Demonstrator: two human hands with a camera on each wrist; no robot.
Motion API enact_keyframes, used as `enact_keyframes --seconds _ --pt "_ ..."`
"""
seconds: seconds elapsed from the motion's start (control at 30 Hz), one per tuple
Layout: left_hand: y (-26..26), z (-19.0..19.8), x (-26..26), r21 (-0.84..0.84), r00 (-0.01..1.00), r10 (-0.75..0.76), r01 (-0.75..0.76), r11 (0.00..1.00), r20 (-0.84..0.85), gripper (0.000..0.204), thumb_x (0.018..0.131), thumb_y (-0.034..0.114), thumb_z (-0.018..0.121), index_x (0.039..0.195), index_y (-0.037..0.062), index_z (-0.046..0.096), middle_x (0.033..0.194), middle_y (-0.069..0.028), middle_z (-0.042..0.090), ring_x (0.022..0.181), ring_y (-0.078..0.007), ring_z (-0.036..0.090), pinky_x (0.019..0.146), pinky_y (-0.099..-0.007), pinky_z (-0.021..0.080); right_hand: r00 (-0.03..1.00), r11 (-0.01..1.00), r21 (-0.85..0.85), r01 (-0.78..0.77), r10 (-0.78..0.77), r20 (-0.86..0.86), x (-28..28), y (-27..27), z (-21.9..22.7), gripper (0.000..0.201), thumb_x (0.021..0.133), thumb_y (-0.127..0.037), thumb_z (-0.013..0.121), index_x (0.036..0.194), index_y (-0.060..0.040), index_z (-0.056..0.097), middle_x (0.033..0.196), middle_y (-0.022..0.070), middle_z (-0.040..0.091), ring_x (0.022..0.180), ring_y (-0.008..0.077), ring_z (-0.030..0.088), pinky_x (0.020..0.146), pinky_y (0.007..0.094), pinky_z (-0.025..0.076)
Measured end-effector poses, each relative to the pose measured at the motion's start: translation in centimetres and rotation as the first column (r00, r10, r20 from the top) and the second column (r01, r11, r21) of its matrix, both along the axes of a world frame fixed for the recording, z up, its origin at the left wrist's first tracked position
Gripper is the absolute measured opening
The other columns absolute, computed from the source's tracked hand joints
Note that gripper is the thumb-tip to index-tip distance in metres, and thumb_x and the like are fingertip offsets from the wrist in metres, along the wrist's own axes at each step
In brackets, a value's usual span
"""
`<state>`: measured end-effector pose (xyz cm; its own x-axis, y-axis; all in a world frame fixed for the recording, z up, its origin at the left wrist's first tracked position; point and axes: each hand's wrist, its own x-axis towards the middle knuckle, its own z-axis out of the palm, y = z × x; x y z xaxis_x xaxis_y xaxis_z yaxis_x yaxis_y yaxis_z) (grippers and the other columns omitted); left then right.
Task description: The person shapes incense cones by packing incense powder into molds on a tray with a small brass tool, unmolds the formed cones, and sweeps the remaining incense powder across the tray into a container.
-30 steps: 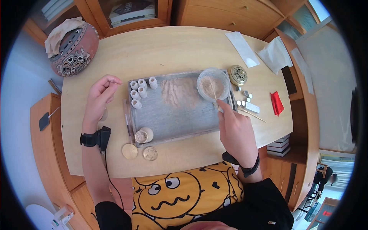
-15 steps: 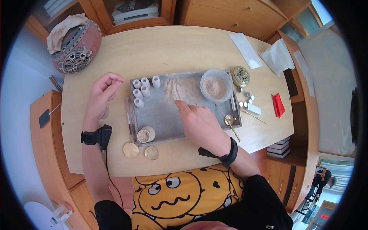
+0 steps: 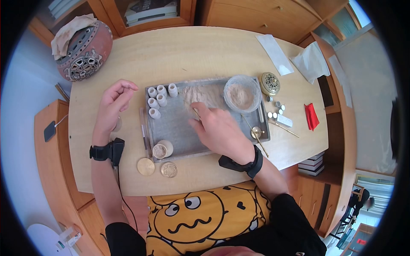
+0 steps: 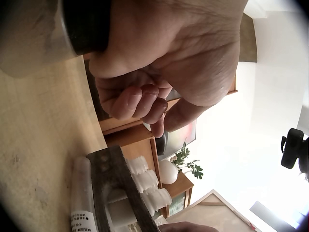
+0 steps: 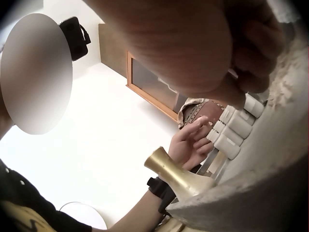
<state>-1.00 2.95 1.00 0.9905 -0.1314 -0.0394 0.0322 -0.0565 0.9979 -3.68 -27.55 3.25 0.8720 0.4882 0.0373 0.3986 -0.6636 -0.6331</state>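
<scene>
My right hand (image 3: 224, 134) is over the middle of the grey tray (image 3: 179, 138), close to the heap of pale brown powder (image 3: 200, 94). Its fingers are curled and pinch a thin, light-coloured stick (image 3: 196, 112), most of which the hand hides. To the left of the tray, my left hand (image 3: 114, 104) is raised beside the small white bottles (image 3: 161, 100), its fingers loosely bent and holding nothing. A clear glass bowl (image 3: 242, 94) with more powder stands at the tray's right end. Below it, a slim brass tool (image 3: 254, 135) leans across the tray's edge.
A powder-filled cup (image 3: 162, 150) stands in the tray's near left corner, with two round brass discs (image 3: 145, 167) in front. Right of the tray are a pierced brass censer (image 3: 270, 83), small jars and a red pouch (image 3: 311, 116). A large patterned pot (image 3: 85, 51) is far left.
My right hand has left the glass bowl and moved left to the powder heap; the slim brass tool now rests on the tray's right edge. The left hand has stayed put.
</scene>
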Motion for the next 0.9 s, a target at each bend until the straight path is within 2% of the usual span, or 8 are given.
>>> enact_keyframes --seconds 0.07,0.3,0.37,0.5,0.57,0.77,0.9 --pt "-0.1 0.0 0.0 0.011 1.0 0.003 -0.002 1.0 -0.004 0.013 0.101 0.01 0.055 0.109 0.0023 0.062 0.076 0.0074 0.044 0.058 -0.0003 0.031 0.052 -0.0193 0.024 0.994 0.996 -0.085 0.031 -0.022 0.106 0.0 -0.1 -0.2 0.025 0.092 -0.008 0.06 0.115 0.0005 0.059 0.078 0.0224 0.068 0.07 0.043 0.067 0.062 0.05 0.053" --pt "-0.3 0.1 -0.1 0.026 1.0 0.029 -0.029 0.999 -0.001 0.012 0.101 0.01 0.055 0.109 0.0032 0.062 0.076 0.0073 0.044 0.058 -0.0004 0.032 0.052 -0.0191 0.024 0.964 0.961 -0.256 0.102 -0.032 0.265 0.2 -0.2 -0.4 0.032 0.082 -0.003 0.06 0.113 -0.0018 0.065 0.075 0.017 0.068 0.064 0.0366 0.068 0.056 0.0453 0.055" --pt "-0.4 0.1 -0.1 0.023 1.0 0.03 -0.029 0.999 -0.004 0.012 0.101 0.01 0.055 0.109 0.0032 0.062 0.076 0.0072 0.044 0.059 -0.0004 0.032 0.052 -0.0191 0.024 0.946 0.963 -0.253 0.094 -0.007 0.324 0.4 -0.5 -0.2 0.021 0.077 -0.001 0.061 0.098 0.0025 0.059 0.072 0.0184 0.067 0.061 0.0362 0.069 0.049 0.043 0.054" --pt "-0.2 0.2 -0.1 -0.002 1.0 0.015 -0.015 1.0 0.002 0.013 0.1 0.01 0.057 0.108 0.0036 0.064 0.078 0.0072 0.049 0.06 0.0005 0.033 0.053 -0.0187 0.025 0.95 0.952 -0.288 0.107 -0.012 0.312 0.3 -0.7 -0.1 0.023 0.077 -0.002 0.061 0.1 0.0015 0.06 0.072 0.018 0.067 0.062 0.037 0.069 0.051 0.0429 0.055" --pt "-0.3 0.3 -0.2 0.002 1.0 0.011 -0.011 1.0 -0.006 0.013 0.1 0.011 0.057 0.108 0.0037 0.064 0.078 0.0074 0.049 0.06 0.0006 0.033 0.053 -0.0188 0.024 0.951 0.945 -0.285 0.162 -0.073 0.3 0.1 -1.1 0.1 0.025 0.077 -0.002 0.061 0.102 0.0007 0.06 0.073 0.0179 0.067 0.062 0.0373 0.069 0.052 0.0438 0.055" --pt "-0.2 0.1 0.0 -0.014 1.0 0.009 -0.01 1.0 -0.013 0.013 0.1 0.011 0.057 0.107 0.0039 0.064 0.075 0.0085 0.046 0.06 0.0007 0.032 0.053 -0.0191 0.024 0.941 0.922 -0.314 0.225 -0.121 0.316 -0.2 -2.3 0.1 0.026 0.077 -0.001 0.061 0.104 -0.0007 0.06 0.072 0.016 0.068 0.062 0.0376 0.069 0.052 0.0439 0.056" --pt "-0.2 0.2 0.0 -0.001 1.0 0.018 -0.018 1.0 -0.013 0.012 0.1 0.011 0.057 0.106 0.0043 0.064 0.073 0.0091 0.045 0.06 0.0006 0.031 0.053 -0.0191 0.023 0.949 0.933 -0.298 0.202 -0.111 0.296 -0.8 -2.2 1.0 0.027 0.077 -0.002 0.061 0.104 -0.0009 0.059 0.071 0.0149 0.067 0.062 0.0365 0.069 0.051 0.0432 0.055"
